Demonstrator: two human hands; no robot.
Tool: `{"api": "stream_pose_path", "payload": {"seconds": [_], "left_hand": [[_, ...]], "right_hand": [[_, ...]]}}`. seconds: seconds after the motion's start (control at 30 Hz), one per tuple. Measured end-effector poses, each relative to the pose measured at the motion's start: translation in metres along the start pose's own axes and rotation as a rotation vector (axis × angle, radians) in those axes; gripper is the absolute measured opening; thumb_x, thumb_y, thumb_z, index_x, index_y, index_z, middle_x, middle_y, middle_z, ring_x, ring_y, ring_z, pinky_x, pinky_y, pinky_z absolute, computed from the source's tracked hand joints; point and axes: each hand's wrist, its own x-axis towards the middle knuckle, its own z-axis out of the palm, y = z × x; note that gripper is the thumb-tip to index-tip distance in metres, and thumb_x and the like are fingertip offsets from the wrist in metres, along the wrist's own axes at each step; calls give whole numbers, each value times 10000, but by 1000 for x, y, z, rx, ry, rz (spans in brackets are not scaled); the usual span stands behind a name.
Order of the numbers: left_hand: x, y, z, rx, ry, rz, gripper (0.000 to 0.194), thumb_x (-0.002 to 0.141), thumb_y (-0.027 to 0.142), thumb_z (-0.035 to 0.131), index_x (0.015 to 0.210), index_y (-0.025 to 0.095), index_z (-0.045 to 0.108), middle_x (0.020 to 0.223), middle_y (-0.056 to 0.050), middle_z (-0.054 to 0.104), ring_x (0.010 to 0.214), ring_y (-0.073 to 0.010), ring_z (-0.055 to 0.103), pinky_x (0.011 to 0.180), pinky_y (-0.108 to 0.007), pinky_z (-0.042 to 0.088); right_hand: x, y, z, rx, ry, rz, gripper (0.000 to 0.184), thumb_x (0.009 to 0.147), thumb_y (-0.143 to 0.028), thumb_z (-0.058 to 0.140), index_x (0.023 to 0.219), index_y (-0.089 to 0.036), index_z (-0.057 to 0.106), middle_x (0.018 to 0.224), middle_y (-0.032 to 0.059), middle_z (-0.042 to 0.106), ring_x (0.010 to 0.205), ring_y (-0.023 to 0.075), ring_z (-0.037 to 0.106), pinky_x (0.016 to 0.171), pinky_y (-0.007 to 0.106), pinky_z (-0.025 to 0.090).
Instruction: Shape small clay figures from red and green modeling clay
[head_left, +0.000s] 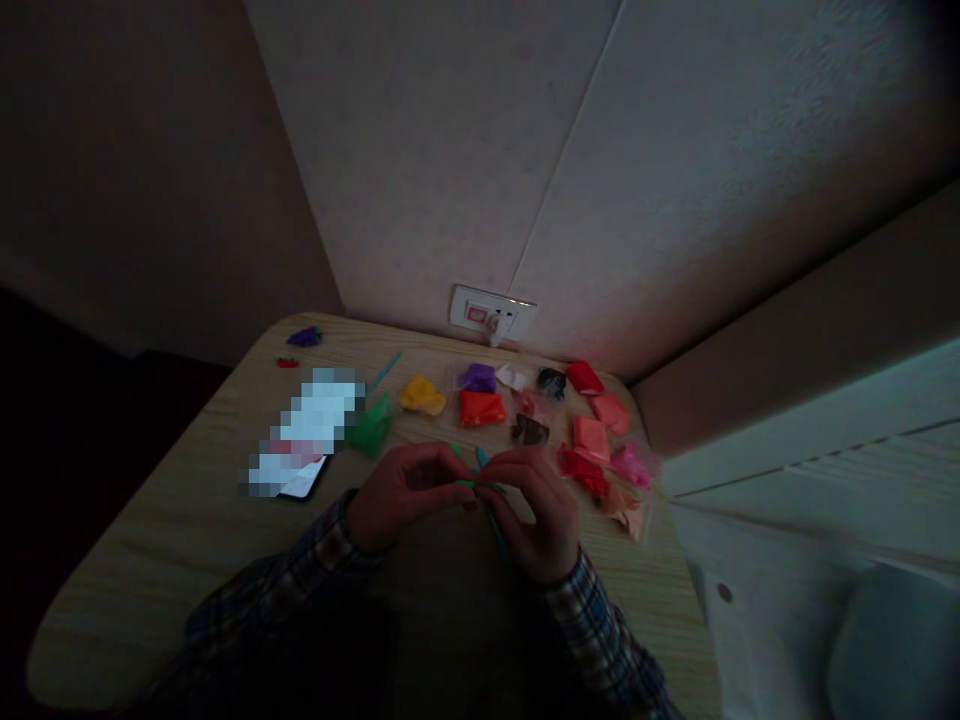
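Both my hands meet over the middle of a light wooden table [180, 540]. My left hand [401, 492] is closed, its fingertips pinched on a small piece of green clay [466, 484]. My right hand [534, 512] is closed too, gripping a teal modelling tool [484, 462] whose tip sticks up between the hands and touches the green piece. Plaid sleeves cover both forearms. The room is dim, so fine detail in the fingers is lost.
Several small bags of coloured clay lie beyond the hands: green [370, 428], yellow [422, 395], purple [478, 377], orange [481, 407], red [583, 377], pink [634, 465]. A phone [304, 445] lies left. A wall socket [491, 312] sits behind. White furniture [810, 520] stands right.
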Motion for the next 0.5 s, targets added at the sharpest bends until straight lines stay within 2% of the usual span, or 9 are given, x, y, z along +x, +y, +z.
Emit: {"api": "stream_pose_path", "payload": {"seconds": [0.5], "left_hand": [[-1,-1,0,-2,-1,-14,190,601,225,783,675,138,631,614,18,668,595,-110,623,610,-213,485]], "right_hand": [[-1,2,1,9,7,0,72,823,-138,574,865,-190,602,768,44,620,727,180,579,625,316,483]]}}
